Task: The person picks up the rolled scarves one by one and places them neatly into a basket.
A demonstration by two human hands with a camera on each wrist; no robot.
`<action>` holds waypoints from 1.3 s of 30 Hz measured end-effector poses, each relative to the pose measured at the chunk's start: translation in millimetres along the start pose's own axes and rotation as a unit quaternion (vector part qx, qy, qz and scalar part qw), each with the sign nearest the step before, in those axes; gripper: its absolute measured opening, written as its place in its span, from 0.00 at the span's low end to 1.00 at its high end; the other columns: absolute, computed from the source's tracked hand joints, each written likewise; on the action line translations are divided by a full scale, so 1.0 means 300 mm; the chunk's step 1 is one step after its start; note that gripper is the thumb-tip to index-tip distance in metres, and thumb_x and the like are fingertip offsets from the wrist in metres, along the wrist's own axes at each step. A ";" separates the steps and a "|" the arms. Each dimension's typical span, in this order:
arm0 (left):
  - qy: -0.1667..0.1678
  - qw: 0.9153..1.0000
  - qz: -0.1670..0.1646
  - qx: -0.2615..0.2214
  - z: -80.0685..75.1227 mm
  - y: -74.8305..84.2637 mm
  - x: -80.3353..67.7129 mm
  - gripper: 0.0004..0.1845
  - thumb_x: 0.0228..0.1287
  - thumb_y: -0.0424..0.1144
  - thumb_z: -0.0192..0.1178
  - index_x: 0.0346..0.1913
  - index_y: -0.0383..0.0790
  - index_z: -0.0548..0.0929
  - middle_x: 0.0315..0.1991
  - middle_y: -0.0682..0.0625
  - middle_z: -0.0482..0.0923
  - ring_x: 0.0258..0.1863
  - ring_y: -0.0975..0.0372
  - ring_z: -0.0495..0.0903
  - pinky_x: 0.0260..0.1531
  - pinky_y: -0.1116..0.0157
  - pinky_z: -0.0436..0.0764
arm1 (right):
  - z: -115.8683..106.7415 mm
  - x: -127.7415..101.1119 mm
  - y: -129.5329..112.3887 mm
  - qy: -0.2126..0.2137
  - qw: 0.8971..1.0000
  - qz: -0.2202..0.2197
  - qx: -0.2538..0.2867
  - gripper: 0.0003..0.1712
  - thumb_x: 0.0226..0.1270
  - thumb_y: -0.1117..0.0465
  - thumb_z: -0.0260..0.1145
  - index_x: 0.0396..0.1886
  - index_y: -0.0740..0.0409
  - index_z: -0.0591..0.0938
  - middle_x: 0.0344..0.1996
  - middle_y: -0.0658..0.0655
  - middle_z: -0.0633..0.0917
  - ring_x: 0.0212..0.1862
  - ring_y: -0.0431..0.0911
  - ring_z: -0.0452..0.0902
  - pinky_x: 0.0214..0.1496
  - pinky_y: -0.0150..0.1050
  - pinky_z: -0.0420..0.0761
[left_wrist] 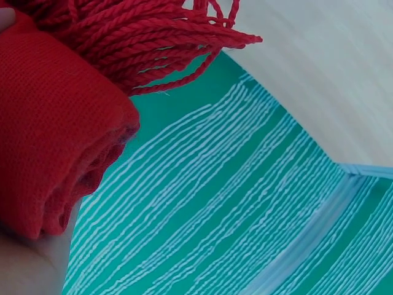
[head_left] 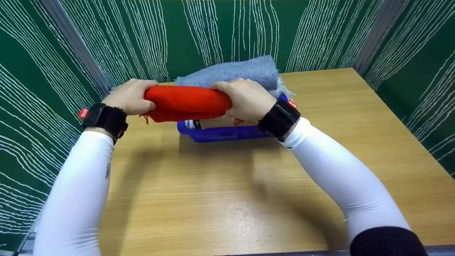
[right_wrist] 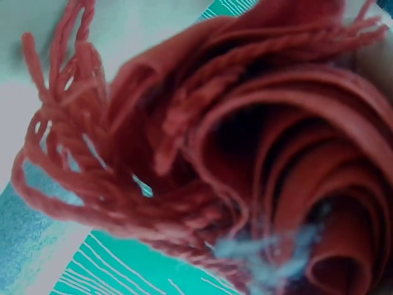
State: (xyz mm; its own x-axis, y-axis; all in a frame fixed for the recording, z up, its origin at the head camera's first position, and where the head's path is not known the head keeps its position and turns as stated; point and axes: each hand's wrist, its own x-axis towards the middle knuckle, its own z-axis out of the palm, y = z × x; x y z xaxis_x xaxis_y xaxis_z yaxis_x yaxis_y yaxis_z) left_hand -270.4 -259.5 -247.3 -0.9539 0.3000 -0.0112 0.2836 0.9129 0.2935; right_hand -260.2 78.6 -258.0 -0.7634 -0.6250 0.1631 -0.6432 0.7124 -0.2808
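Note:
A rolled red scarf (head_left: pixel 188 101) with twisted fringe is held up between both hands, in front of a blue basket (head_left: pixel 227 135). My left hand (head_left: pixel 131 97) grips its left end, thumb on the near side. The right hand (head_left: pixel 247 99) grips the opposite end. In the left wrist view, one folded end of the scarf (left_wrist: pixel 67 135) and its loose fringe show. The right wrist view looks into the spiral layers of the scarf (right_wrist: pixel 295 147), with fringe hanging beside them. Behind the scarf, a grey rolled cloth (head_left: pixel 231 73) lies on top of the basket's contents.
The basket stands on a wooden table (head_left: pixel 213 199) toward the back. White fringe (head_left: pixel 284 89) and a beige item (head_left: pixel 220 122) show in it, partly hidden by the scarf. Green panels (head_left: pixel 227 28) with white lines rise along the back and both sides.

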 end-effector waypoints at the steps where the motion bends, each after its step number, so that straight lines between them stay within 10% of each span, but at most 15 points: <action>1: -0.001 1.000 0.000 -0.002 0.000 0.003 0.002 0.18 0.63 0.34 0.62 0.56 0.46 0.84 0.48 0.40 0.86 0.43 0.47 0.79 0.38 0.55 0.75 | -0.002 0.000 0.004 -0.001 1.000 0.001 0.000 0.44 0.60 0.65 0.80 0.77 0.49 0.78 0.65 0.59 0.88 0.63 0.59 0.85 0.70 0.58 0.81; 39: -0.017 0.999 0.037 0.007 0.034 0.099 0.061 0.20 0.65 0.34 0.62 0.61 0.43 0.82 0.51 0.41 0.84 0.48 0.47 0.79 0.48 0.50 0.77 | -0.067 -0.047 0.140 -0.004 1.000 -0.017 -0.008 0.43 0.58 0.71 0.74 0.76 0.49 0.79 0.64 0.60 0.88 0.62 0.60 0.84 0.69 0.60 0.81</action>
State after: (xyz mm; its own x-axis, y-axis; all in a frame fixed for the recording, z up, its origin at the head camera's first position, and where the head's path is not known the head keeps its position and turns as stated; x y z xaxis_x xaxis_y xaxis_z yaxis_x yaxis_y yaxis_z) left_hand -278.4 -224.1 -248.6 -0.9268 0.3750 -0.0219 0.3542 0.8919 0.2811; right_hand -277.7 123.7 -253.1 -0.7403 -0.6515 0.1657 -0.6701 0.6951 -0.2605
